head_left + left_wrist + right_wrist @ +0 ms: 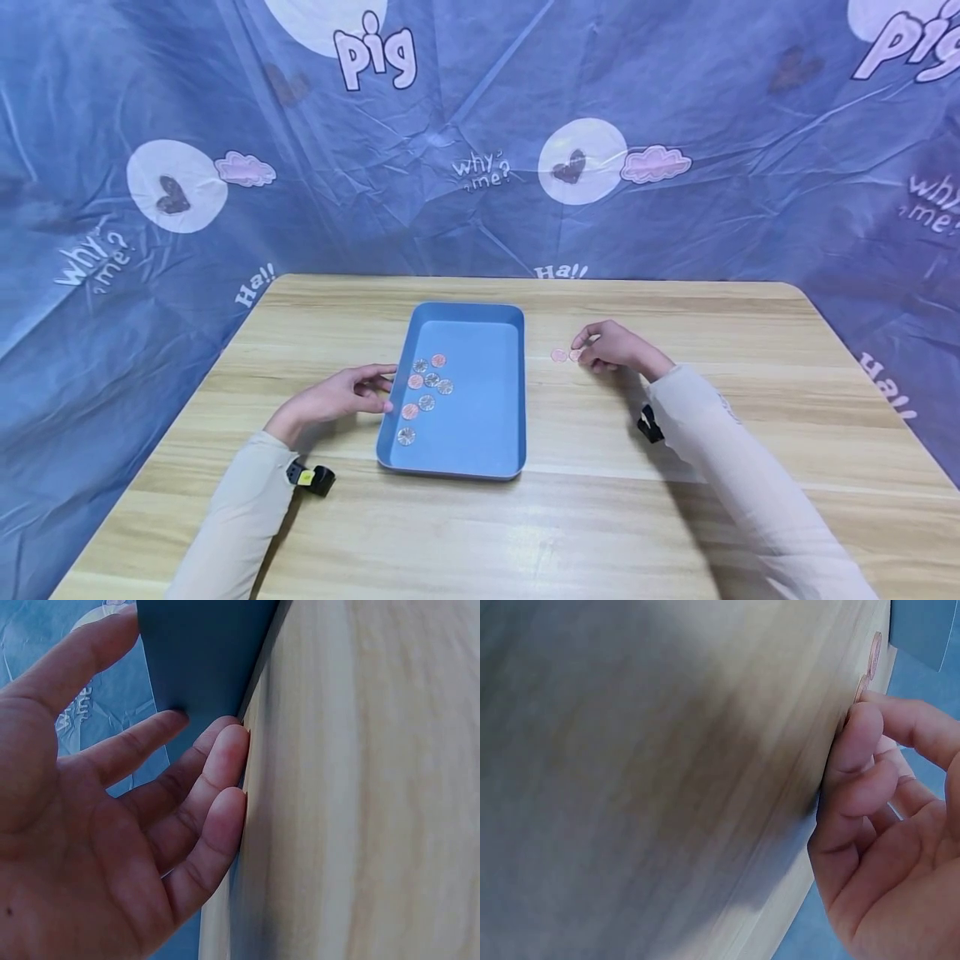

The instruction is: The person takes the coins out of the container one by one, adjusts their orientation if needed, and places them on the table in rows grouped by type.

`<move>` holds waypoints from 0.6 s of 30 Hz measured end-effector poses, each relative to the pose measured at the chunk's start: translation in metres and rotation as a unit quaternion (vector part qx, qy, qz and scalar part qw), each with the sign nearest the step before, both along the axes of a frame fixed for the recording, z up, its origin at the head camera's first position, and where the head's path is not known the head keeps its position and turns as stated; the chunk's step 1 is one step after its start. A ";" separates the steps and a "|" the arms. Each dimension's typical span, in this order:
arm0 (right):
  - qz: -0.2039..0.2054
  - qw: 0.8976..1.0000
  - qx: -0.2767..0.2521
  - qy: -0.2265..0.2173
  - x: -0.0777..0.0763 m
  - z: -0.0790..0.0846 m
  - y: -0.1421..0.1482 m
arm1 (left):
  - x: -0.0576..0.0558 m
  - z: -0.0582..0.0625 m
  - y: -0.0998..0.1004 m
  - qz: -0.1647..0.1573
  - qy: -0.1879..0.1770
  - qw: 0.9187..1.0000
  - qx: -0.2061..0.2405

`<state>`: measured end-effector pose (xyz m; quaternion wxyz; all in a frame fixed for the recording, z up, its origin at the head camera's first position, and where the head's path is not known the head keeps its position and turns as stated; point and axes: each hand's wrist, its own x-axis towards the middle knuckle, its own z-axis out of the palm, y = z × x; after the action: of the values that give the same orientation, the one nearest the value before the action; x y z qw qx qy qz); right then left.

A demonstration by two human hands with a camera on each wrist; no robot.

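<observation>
A blue rectangular tray (pixel 480 458) lies on the table, with several pinkish and silver coins (pixel 426 402) along its left side. My left hand (pixel 348 393) is at the tray's left wall, fingers loosely bent. In the left wrist view, fingertips (pixel 177 718) touch the outer face of that wall while others rest at the tabletop. To the right of the tray, my right hand (pixel 611 346) pinches a pinkish coin (pixel 575 355) at its edge between thumb and forefinger, low at the tabletop. A second pinkish coin (pixel 558 355) lies just left of it.
The wooden table (pixel 600 533) reaches back to a blue printed cloth (pixel 420 225) that hangs behind and at both sides. Black wrist straps (pixel 311 478) show on both sleeves. The tray's raised rim stands between the two hands.
</observation>
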<state>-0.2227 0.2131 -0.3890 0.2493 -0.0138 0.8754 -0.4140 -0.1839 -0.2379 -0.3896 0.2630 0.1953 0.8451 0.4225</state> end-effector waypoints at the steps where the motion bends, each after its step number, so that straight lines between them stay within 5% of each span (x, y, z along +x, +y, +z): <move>1: -0.001 1.000 -0.001 -0.002 0.000 0.000 0.000 | 0.000 0.000 0.000 0.001 -0.001 1.000 0.001; 18: -0.001 1.000 -0.030 0.000 0.004 0.002 0.007 | -0.001 -0.003 0.000 -0.008 0.001 1.000 0.008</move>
<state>-0.2188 0.2197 -0.3871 0.2487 -0.0202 0.8626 -0.4401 -0.1850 -0.2375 -0.3930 0.2643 0.2049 0.8401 0.4271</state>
